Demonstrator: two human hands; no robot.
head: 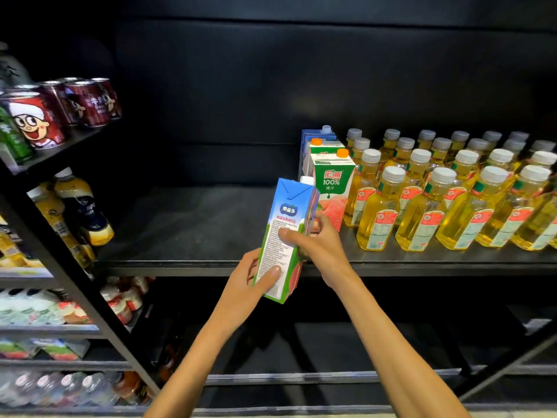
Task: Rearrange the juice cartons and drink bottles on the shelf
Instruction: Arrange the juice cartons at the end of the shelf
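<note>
A blue juice carton (287,233) is held in the air by both hands at the near edge of the black shelf (193,224), just left of the stock standing there. It is tilted, with its white-capped top leaning far and right, close beside the near one of the green-and-white cartons (331,188), while its lower end hangs below the shelf's front lip. The lower part is gripped by the left hand (250,282): the thumb is laid flat across the white printed side near the bottom, and the fingers are wrapped behind the carton, where they are hidden. The middle of the carton is clasped by the right hand (324,245), whose thumb is pressed across the same printed side and whose fingers are curled round the right face. Both hands are closed only as far as the carton's width allows. The green-and-white cartons, topped with orange caps, are lined up from near to far, and a second blue carton (313,135) is set behind them. To their right, the shelf is filled with rows of yellow drink bottles (452,203) with grey-white caps. Red cans (63,107) are seen on a higher shelf at far left.
</note>
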